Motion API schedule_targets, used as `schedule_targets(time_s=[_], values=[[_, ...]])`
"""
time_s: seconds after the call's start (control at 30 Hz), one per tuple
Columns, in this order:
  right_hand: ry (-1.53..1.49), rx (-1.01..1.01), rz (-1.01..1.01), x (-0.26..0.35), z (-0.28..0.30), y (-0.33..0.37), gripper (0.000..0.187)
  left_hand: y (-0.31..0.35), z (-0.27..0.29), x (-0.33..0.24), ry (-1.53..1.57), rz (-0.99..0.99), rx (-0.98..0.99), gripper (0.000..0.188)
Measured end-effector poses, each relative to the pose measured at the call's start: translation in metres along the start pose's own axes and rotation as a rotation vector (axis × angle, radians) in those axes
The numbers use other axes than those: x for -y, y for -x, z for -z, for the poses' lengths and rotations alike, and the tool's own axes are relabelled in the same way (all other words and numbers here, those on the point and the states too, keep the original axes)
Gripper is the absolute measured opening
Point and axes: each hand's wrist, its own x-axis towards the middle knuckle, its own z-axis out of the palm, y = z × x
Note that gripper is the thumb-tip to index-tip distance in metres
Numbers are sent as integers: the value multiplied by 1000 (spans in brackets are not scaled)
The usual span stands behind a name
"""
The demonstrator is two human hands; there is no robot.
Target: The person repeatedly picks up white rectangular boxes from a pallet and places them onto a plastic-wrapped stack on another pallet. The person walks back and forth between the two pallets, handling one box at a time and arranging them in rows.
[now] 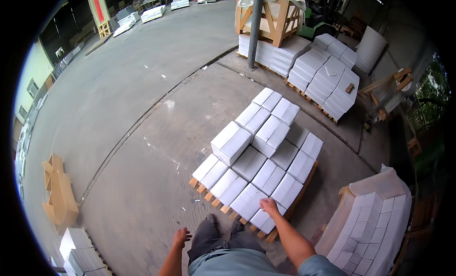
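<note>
My right hand [269, 206] is over the near corner of a stack of white boxes [246, 201], its fingers loosely curled and a little apart. I see nothing in it, and cannot tell whether it touches the box [266, 222] below. My left hand [181, 238] hangs beside my left leg, fingers apart, holding nothing. The boxes stand in rows on a wooden pallet [272, 235]. Its near row is low; further back, several boxes, such as a taller white box [231, 142], rise a layer higher.
More white boxes [327, 81] stand on a pallet behind, near a grey post [255, 33] and a wooden crate [268, 19]. At the right is a film-wrapped stack of boxes [365, 228]. Brown cardboard [61, 200] and white stacks [80, 252] stand at the left.
</note>
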Motion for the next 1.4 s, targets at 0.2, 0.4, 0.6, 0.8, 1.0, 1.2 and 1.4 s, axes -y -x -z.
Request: schedule_targets(time_s=[0.2,0.4,0.6,0.8,1.0,1.2,1.4], values=[[-72,-180,110,106,-30,-64,36,-100,-63,-143,-48,-15,176,51],[192,-406,378,174,-60,-180,43,-217,-162,-261,47,32,338,81],[621,-567,497,250,-74,-287,53,-302,-271,-350,116,107,270,91],[921,-675,630,268,-110,-362,56,-387,-299,-325,260,-25,12,88],[866,-730,454,274,-119,-364,53,-387,-295,-311,178,-166,-60,68],[852,-818,575,281,-156,-292,47,-371,-251,-286,419,-65,95,64],[756,-604,576,276,-202,-221,41,-367,-205,-267,881,81,302,66]])
